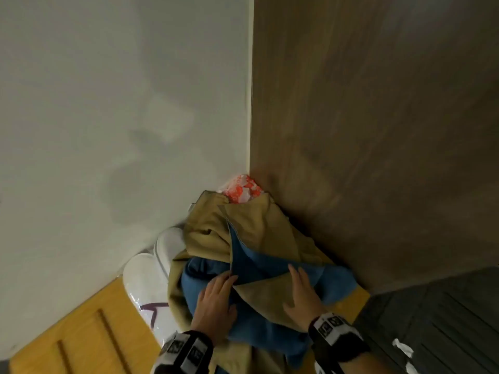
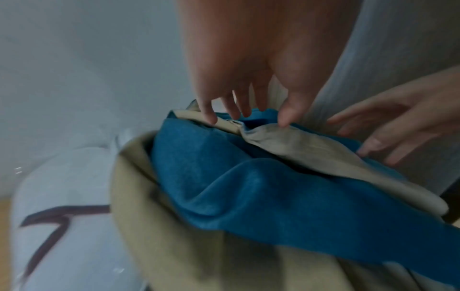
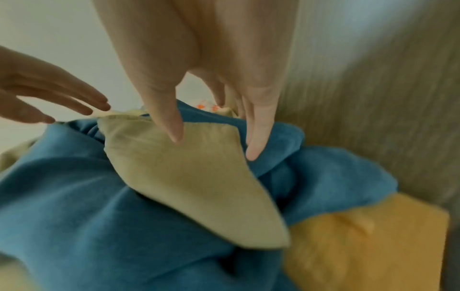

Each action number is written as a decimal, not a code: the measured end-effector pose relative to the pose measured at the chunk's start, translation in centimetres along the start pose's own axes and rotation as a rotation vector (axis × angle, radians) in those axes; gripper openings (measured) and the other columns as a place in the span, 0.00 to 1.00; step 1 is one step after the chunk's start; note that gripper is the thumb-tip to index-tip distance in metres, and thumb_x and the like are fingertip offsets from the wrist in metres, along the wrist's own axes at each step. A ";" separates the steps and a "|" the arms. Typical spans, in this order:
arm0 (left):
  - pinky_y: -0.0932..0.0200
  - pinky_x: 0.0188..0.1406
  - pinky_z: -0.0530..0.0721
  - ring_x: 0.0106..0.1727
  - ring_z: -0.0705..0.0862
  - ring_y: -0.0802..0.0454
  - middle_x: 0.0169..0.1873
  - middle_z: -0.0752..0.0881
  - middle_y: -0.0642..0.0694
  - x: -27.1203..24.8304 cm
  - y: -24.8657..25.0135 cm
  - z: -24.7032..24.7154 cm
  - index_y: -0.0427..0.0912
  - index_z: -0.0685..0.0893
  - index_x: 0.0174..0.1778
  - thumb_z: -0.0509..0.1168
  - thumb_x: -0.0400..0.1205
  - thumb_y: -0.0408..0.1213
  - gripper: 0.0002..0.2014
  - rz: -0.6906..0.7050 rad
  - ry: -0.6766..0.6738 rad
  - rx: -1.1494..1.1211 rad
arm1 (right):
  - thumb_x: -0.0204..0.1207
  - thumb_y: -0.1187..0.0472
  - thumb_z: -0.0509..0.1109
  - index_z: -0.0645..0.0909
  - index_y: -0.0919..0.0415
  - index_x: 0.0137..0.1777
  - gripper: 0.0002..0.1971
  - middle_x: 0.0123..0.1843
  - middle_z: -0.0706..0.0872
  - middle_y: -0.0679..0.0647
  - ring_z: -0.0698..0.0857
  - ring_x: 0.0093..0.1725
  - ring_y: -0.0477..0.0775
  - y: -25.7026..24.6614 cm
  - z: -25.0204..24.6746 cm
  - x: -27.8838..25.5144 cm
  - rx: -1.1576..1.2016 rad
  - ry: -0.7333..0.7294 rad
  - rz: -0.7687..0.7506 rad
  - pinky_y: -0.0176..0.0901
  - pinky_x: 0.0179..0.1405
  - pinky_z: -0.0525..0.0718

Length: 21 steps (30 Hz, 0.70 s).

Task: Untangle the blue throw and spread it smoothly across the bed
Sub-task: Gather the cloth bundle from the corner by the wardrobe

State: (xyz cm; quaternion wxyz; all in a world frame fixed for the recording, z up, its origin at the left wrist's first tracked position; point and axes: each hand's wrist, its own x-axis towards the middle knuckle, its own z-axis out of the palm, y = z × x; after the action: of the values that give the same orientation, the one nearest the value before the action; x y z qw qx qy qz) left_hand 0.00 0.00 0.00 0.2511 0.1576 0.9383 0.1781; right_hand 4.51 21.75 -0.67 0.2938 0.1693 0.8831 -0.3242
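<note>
Fabric lay bunched in the corner where the pale wall [image 1: 108, 103] met the wood panel [image 1: 378, 117]: the blue throw [image 1: 259, 268], tan on its other face, heaped on a yellow wooden surface [image 1: 81, 333] that I could not identify, beside a white plastic-wrapped bundle [image 1: 145, 276]. An orange-and-white packet [image 1: 241, 190] poked out behind the heap. No bed showed in any view.

My left hand [image 1: 216, 298] hovered over the blue folds, its fingers [image 2: 208, 114] only slightly bent, tips just touching a tan hem and gripping nothing. My right hand [image 1: 302, 292] lay flat-fingered on a tan flap, its fingers [image 3: 256, 137] straight, pressing lightly and not curled round anything.

Judging from this, I was at the start, looking for an edge. To do it well, I reckoned I should follow the stitched hem to a corner with one hand, find the neighbouring corner with the other, then lift both high so the twists could fall out under the cloth's own weight. Yanking from the middle would probably tighten the tangle and drag the packet along.
</note>
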 end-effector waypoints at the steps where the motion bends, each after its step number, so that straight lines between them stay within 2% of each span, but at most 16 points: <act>1: 0.52 0.81 0.54 0.82 0.51 0.56 0.82 0.52 0.59 0.6 0.3 0.3 0.55 0.54 0.81 0.58 0.78 0.39 0.34 0.029 -0.009 0.040 | 0.77 0.57 0.68 0.35 0.52 0.82 0.47 0.85 0.43 0.55 0.61 0.81 0.57 -0.1 0.4 0.3 0.054 0.008 0.034 0.43 0.72 0.72; 2: 0.49 0.82 0.49 0.83 0.48 0.55 0.82 0.52 0.59 1.2 0.6 0.7 0.55 0.51 0.81 0.57 0.78 0.38 0.35 0.054 -0.014 0.093 | 0.76 0.56 0.68 0.35 0.55 0.82 0.47 0.84 0.45 0.56 0.62 0.80 0.57 -0.2 0.6 0.4 0.081 -0.005 0.083 0.43 0.72 0.71; 4: 0.44 0.82 0.42 0.84 0.47 0.53 0.82 0.57 0.57 1.9 1.3 1.5 0.53 0.50 0.82 0.55 0.78 0.35 0.36 0.078 -0.057 0.191 | 0.75 0.55 0.69 0.39 0.56 0.82 0.47 0.83 0.53 0.56 0.62 0.80 0.56 -0.4 1.1 0.2 0.104 -0.077 0.108 0.44 0.76 0.67; 6: 0.41 0.82 0.41 0.83 0.53 0.53 0.78 0.66 0.54 2.3 1.2 2.3 0.52 0.54 0.81 0.54 0.79 0.35 0.33 0.082 -0.126 0.256 | 0.73 0.50 0.71 0.48 0.53 0.82 0.43 0.82 0.60 0.54 0.63 0.80 0.55 -0.3 1.8 -0.1 0.155 -0.206 0.070 0.45 0.77 0.65; 9: 0.46 0.78 0.52 0.75 0.67 0.52 0.67 0.77 0.54 1.8 0.4 1.7 0.56 0.71 0.70 0.53 0.82 0.40 0.20 0.138 -0.154 0.310 | 0.73 0.46 0.69 0.55 0.47 0.80 0.38 0.81 0.63 0.49 0.64 0.79 0.53 -0.1 2.6 -0.6 0.163 -0.362 -0.033 0.42 0.76 0.65; 11: 0.52 0.71 0.62 0.69 0.71 0.50 0.61 0.81 0.52 0.9 -0.4 1.0 0.54 0.78 0.61 0.52 0.82 0.43 0.15 0.189 -0.187 0.360 | 0.75 0.45 0.66 0.61 0.45 0.78 0.32 0.79 0.67 0.47 0.67 0.77 0.50 -0.1 2.5 -0.9 0.209 -0.418 -0.072 0.39 0.73 0.67; 13: 0.53 0.65 0.67 0.65 0.74 0.49 0.57 0.83 0.50 -0.2 -1.4 0.1 0.51 0.80 0.55 0.52 0.81 0.45 0.14 0.189 -0.201 0.357 | 0.78 0.46 0.64 0.75 0.47 0.70 0.20 0.70 0.78 0.46 0.76 0.69 0.46 -0.5 2.0 -1.0 0.290 -0.359 -0.129 0.41 0.70 0.74; 15: 0.55 0.59 0.74 0.55 0.81 0.52 0.47 0.87 0.50 -1.4 -2.6 -0.8 0.48 0.83 0.44 0.53 0.79 0.45 0.13 0.187 -0.095 0.323 | 0.79 0.50 0.65 0.82 0.48 0.61 0.13 0.59 0.83 0.45 0.82 0.59 0.45 -1.1 1.2 -0.9 0.293 -0.112 -0.216 0.46 0.64 0.80; 16: 0.57 0.55 0.78 0.47 0.84 0.53 0.38 0.88 0.51 -1.9 -3.3 -1.2 0.48 0.83 0.36 0.54 0.77 0.46 0.13 0.161 -0.023 0.302 | 0.79 0.51 0.66 0.81 0.47 0.61 0.12 0.58 0.82 0.46 0.81 0.58 0.45 -1.3 0.8 -0.7 0.250 0.038 -0.261 0.47 0.63 0.80; 17: 0.57 0.53 0.80 0.40 0.85 0.54 0.31 0.85 0.51 -2.3 -3.9 -1.7 0.49 0.81 0.30 0.54 0.76 0.47 0.14 0.100 0.019 0.286 | 0.78 0.50 0.67 0.78 0.47 0.64 0.15 0.61 0.79 0.47 0.78 0.62 0.47 -1.3 0.4 -0.5 0.187 0.173 -0.301 0.47 0.65 0.79; 18: 0.56 0.54 0.80 0.38 0.85 0.55 0.28 0.83 0.52 -2.6 -4.5 -2.0 0.52 0.79 0.30 0.53 0.78 0.49 0.15 0.022 0.006 0.271 | 0.76 0.48 0.68 0.73 0.47 0.70 0.22 0.68 0.75 0.49 0.73 0.69 0.50 -1.4 0.1 -0.2 0.108 0.263 -0.309 0.48 0.69 0.75; 19: 0.55 0.58 0.78 0.40 0.85 0.56 0.30 0.83 0.53 -2.8 -5.2 -1.9 0.54 0.78 0.33 0.52 0.79 0.53 0.15 -0.046 -0.024 0.258 | 0.73 0.43 0.69 0.64 0.48 0.76 0.32 0.75 0.68 0.51 0.66 0.76 0.54 -1.4 0.0 0.1 0.022 0.299 -0.263 0.51 0.73 0.71; 21: 0.53 0.63 0.75 0.48 0.86 0.56 0.40 0.86 0.56 -2.6 -6.1 -1.6 0.57 0.79 0.45 0.53 0.78 0.62 0.16 -0.122 -0.015 0.251 | 0.64 0.34 0.71 0.43 0.47 0.82 0.53 0.84 0.49 0.54 0.50 0.82 0.63 -1.2 0.1 0.7 -0.135 0.227 -0.071 0.64 0.78 0.60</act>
State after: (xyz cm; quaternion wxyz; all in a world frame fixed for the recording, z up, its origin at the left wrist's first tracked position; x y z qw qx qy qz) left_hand -0.01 -6.83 -0.14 0.2466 0.1318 0.9592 0.0424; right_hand 3.43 20.89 -0.58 0.1912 0.1533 0.9359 -0.2530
